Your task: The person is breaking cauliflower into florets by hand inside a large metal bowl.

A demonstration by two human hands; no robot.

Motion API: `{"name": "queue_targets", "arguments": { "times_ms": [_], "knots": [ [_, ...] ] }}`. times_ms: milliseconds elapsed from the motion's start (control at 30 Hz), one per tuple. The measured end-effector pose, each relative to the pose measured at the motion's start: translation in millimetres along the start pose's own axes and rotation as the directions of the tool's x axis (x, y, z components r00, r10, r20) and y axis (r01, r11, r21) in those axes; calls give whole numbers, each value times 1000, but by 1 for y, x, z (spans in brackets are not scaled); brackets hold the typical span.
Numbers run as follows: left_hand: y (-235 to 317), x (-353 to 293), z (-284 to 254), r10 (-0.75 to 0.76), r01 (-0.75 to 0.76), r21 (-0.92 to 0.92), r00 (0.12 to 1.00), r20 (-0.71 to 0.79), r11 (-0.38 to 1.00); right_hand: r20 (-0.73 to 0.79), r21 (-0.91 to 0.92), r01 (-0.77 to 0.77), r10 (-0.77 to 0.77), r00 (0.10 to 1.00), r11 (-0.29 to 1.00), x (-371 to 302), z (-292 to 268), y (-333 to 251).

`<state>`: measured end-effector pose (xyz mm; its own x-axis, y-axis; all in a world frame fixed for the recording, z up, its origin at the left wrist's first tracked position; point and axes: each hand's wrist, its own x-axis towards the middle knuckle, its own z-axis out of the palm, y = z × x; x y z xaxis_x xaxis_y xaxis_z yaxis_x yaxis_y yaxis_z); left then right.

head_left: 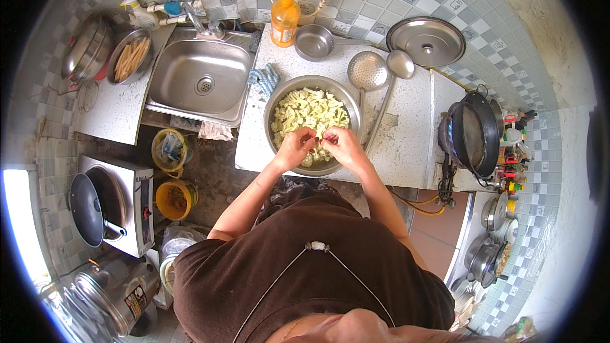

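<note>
Watching from afar through the head camera, I find a small pale yellow-green piece [321, 133] pinched between two bare hands, just above the heap it matches. On the left hand [296, 148], the thumb and fingers are bent inward, their tips drawn together at the piece. On the right hand [344, 147], the fingers curl in the same way, with thumb and index meeting it from the other side. Neither hand is spread; the hidden fingertips keep me from telling how the grip divides between them.

Beneath them I see chopped florets [309, 109] filling much of a wide metal bowl [355, 109], which sits on a speckled white counter [406, 128] near its front edge. Just beside the bowl, to my left, lies a crumpled blue-and-white cloth [264, 79]. Behind it I have an orange pump bottle [285, 20] and a small metal pot [314, 42]. On the right, a skimmer [367, 70] and a long-handled ladle [400, 64] lie side by side, and a round lid [426, 42] leans against the tiles. Farther out are a steel sink [202, 67] at left and a black wok [481, 133] at right.
</note>
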<state>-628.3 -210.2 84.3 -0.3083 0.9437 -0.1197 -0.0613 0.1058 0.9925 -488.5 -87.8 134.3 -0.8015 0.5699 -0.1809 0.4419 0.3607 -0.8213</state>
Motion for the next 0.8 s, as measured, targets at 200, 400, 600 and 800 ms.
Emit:
{"name": "queue_targets", "arguments": {
  "times_ms": [200,400,600,800],
  "knots": [
    [-14,1,-3,-9,14,-98,999,43,995,88,225,-66,47,995,972,4,1,19],
    [-1,-2,-5,35,-23,-158,996,76,987,62,198,-80,69,996,977,1,-4,3],
    [-12,-2,-5,13,28,-420,995,94,907,91,293,-80,55,994,953,1,-3,12],
    [-17,-4,-6,-45,145,-709,986,158,690,16,501,-26,21,1000,865,1,3,21]
  ]
}}
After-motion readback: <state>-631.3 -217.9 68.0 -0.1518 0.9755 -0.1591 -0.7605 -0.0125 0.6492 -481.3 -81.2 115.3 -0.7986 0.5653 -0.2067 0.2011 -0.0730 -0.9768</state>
